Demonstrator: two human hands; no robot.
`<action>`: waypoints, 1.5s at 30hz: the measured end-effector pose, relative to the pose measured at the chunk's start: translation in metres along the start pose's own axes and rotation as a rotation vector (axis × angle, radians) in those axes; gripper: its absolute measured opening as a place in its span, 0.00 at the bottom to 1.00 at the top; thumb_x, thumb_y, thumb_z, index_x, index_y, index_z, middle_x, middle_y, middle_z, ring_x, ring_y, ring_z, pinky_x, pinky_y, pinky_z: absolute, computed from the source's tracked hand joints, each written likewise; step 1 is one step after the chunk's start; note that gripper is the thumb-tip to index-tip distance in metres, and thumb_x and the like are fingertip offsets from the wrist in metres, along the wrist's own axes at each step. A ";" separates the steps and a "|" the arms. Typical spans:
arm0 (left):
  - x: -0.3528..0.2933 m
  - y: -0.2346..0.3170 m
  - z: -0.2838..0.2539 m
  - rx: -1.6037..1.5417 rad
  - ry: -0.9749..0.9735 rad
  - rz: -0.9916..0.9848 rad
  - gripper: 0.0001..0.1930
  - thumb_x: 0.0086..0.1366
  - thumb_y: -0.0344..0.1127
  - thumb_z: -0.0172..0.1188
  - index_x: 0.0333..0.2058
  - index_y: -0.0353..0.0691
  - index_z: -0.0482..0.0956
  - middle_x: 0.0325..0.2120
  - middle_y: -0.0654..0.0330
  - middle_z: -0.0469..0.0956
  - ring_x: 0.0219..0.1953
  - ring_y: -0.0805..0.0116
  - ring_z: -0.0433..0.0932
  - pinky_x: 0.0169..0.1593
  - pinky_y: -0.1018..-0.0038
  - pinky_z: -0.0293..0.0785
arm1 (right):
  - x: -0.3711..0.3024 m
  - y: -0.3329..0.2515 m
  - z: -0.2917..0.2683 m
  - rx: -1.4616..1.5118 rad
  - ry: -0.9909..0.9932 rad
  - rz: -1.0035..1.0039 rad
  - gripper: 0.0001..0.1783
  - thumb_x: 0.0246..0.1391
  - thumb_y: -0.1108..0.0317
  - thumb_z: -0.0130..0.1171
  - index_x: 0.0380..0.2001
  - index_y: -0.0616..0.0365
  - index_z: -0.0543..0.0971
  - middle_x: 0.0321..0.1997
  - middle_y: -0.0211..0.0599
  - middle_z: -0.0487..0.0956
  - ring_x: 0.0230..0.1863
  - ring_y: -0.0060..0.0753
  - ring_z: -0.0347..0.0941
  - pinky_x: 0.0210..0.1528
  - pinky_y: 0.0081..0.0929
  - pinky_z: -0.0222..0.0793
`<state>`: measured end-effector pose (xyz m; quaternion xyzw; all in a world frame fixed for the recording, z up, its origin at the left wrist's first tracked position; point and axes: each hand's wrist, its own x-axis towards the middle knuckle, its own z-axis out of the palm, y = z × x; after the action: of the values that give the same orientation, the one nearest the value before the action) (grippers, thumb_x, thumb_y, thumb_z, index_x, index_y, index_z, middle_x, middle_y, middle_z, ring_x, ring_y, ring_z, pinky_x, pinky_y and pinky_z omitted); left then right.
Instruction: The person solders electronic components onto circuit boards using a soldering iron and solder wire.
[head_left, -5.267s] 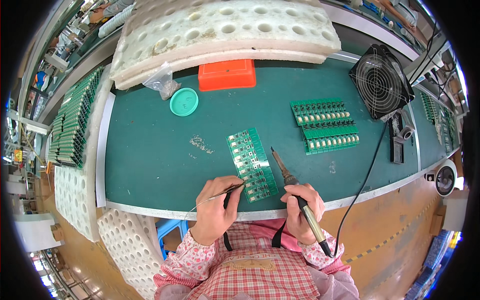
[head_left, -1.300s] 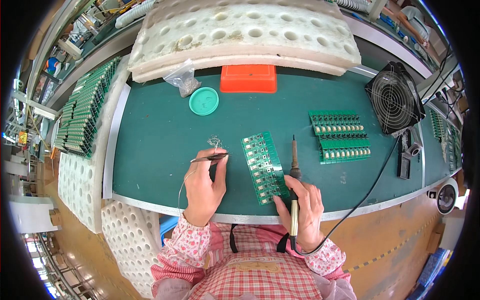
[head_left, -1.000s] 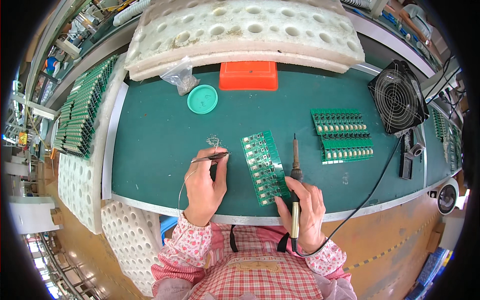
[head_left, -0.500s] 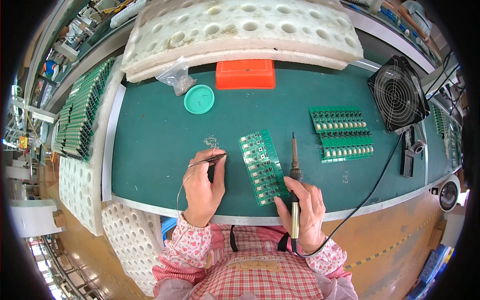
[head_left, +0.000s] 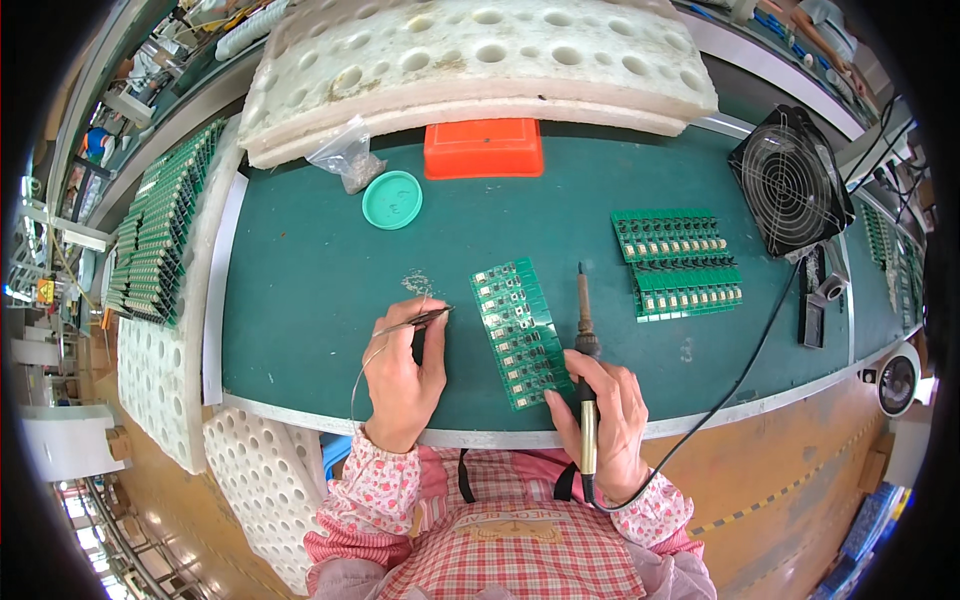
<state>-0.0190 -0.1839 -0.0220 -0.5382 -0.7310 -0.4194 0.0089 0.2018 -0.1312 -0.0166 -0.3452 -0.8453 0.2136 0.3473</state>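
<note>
My right hand [head_left: 612, 420] is closed around a soldering iron [head_left: 587, 400], whose tip points away from me. Its thumb and fingertips are at the near right edge of a green circuit board panel [head_left: 518, 335], which lies slightly turned on the mat and bears rows of small white and black parts. Left of the panel, my left hand [head_left: 405, 375] pinches dark, slim tweezers [head_left: 430, 316], tips pointing right and apart from the panel. A thin wire [head_left: 354, 385] loops down from this hand to the wrist. Small silvery bits [head_left: 417, 284] lie just beyond it.
A green round lid [head_left: 392, 200], a plastic bag of small parts [head_left: 350, 160] and an orange tray [head_left: 483, 148] stand at the back, before white foam [head_left: 480, 80]. More panels [head_left: 677, 262] and a black fan [head_left: 793, 185] sit right. Stacked boards [head_left: 165, 225] line the left.
The whole view has shifted slightly. Both hands, the soldering iron, the tweezers and the panel keep nearly the same places relative to one another.
</note>
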 end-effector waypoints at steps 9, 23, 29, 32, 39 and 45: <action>-0.031 0.041 -0.011 -0.302 -0.173 -0.133 0.07 0.59 0.21 0.66 0.36 0.34 0.81 0.36 0.55 0.83 0.37 0.59 0.81 0.41 0.70 0.76 | -0.004 0.002 -0.005 0.094 0.079 -0.026 0.27 0.46 0.77 0.71 0.51 0.63 0.75 0.41 0.41 0.81 0.34 0.40 0.77 0.37 0.34 0.72; -0.044 0.046 -0.002 -0.192 -0.173 0.056 0.07 0.58 0.19 0.64 0.36 0.34 0.81 0.36 0.55 0.82 0.36 0.57 0.80 0.41 0.68 0.75 | -0.006 0.000 -0.008 0.132 0.114 -0.051 0.25 0.46 0.79 0.70 0.49 0.62 0.76 0.37 0.37 0.82 0.32 0.37 0.77 0.35 0.33 0.71; -0.044 0.047 -0.003 -0.170 -0.183 0.052 0.07 0.58 0.19 0.64 0.36 0.34 0.81 0.36 0.55 0.82 0.36 0.56 0.80 0.41 0.67 0.75 | -0.005 0.000 -0.008 0.122 0.109 -0.062 0.25 0.46 0.79 0.70 0.49 0.63 0.76 0.37 0.37 0.81 0.31 0.36 0.76 0.34 0.32 0.71; -0.043 0.048 -0.003 -0.172 -0.184 0.045 0.08 0.58 0.19 0.64 0.37 0.34 0.81 0.36 0.55 0.82 0.36 0.56 0.80 0.41 0.67 0.76 | -0.005 0.000 -0.008 0.134 0.117 -0.066 0.25 0.46 0.79 0.70 0.49 0.63 0.76 0.37 0.37 0.81 0.31 0.36 0.76 0.34 0.32 0.71; -0.043 0.047 -0.002 -0.169 -0.181 0.049 0.09 0.58 0.19 0.64 0.37 0.34 0.80 0.36 0.55 0.82 0.36 0.55 0.80 0.41 0.67 0.76 | -0.005 0.000 -0.009 0.136 0.110 -0.066 0.25 0.46 0.79 0.70 0.50 0.63 0.76 0.37 0.37 0.82 0.31 0.36 0.76 0.34 0.31 0.71; -0.044 0.046 -0.002 -0.166 -0.181 0.050 0.10 0.57 0.19 0.64 0.38 0.35 0.80 0.36 0.54 0.82 0.36 0.56 0.80 0.41 0.67 0.76 | -0.008 0.001 -0.011 0.180 0.131 -0.075 0.22 0.47 0.79 0.69 0.48 0.63 0.77 0.33 0.37 0.82 0.29 0.36 0.76 0.33 0.31 0.71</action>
<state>0.0354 -0.2164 -0.0136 -0.5907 -0.6781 -0.4277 -0.0912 0.2144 -0.1354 -0.0140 -0.2939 -0.8106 0.2524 0.4391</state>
